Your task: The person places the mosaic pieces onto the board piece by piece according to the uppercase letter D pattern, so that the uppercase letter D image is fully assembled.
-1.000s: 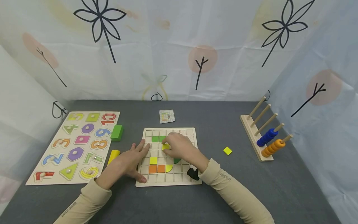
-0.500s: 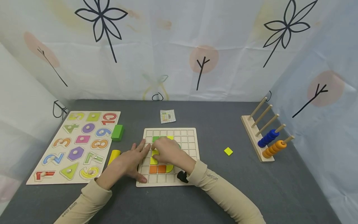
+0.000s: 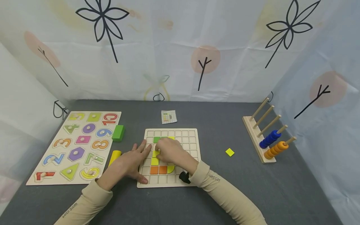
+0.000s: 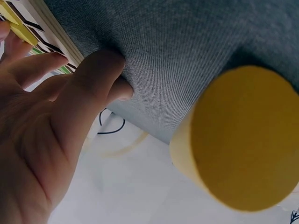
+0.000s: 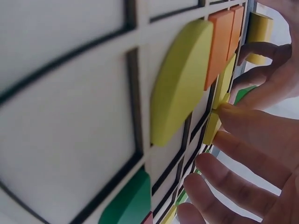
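A pale gridded wooden board (image 3: pixel 185 180) lies in front of me in the head view, with coloured tiles in its cells. Thumb and index finger of my right hand (image 3: pixel 173 153) pinch a yellow square tile (image 5: pixel 211 128) at the board. It sits against another yellow square tile (image 3: pixel 154 161). Orange squares (image 3: pixel 158 170), a yellow rounded tile (image 5: pixel 182 86), a green square (image 3: pixel 156 139) and a dark green rounded tile (image 5: pixel 128 200) are in other cells. My left hand (image 3: pixel 131 162) rests spread along the board's left edge. Fingers partly hide the pinched tile.
A yellow cylinder (image 4: pixel 247 140) and green block (image 3: pixel 118 133) lie left, by a number-and-shape puzzle board (image 3: pixel 50 150). A pattern card (image 3: pixel 169 117) lies behind the grid. To the right are a loose yellow tile (image 3: pixel 229 152) and a peg stacker (image 3: pixel 260 140) with blue and orange rings.
My right hand has moved left and nearer with the yellow tile, bringing it behind the other yellow square. It has barely shifted in the last half second. My left hand stays in place.
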Demonstrator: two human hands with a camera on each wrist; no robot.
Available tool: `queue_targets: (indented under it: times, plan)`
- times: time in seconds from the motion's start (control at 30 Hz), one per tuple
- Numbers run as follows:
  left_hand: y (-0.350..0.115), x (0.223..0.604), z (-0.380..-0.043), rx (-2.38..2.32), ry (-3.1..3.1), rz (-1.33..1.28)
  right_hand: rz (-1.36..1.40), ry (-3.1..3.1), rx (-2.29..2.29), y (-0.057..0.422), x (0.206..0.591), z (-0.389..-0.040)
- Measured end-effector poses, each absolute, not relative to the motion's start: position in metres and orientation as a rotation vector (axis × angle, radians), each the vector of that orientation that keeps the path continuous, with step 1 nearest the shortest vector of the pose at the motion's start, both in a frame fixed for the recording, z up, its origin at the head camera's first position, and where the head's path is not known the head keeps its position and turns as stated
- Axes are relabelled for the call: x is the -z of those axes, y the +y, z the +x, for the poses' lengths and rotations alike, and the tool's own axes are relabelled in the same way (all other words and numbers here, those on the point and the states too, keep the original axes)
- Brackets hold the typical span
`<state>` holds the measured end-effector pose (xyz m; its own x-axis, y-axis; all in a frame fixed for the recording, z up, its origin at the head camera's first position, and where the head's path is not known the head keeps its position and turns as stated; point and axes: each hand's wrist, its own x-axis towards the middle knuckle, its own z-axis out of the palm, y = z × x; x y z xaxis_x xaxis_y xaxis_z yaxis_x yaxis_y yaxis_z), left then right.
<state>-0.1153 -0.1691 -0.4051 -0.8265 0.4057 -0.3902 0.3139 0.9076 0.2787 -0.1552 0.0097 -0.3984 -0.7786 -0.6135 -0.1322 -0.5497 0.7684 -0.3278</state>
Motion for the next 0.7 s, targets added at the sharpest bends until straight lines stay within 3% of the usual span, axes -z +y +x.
queue_targets:
  times: [0.7]
  plan:
    - [-0.1684, 0.4039, -0.1159, -0.276, 2.613, 0.528, -0.913, 2.771, 0.421, 0.0121, 0.4002, -0.1542]
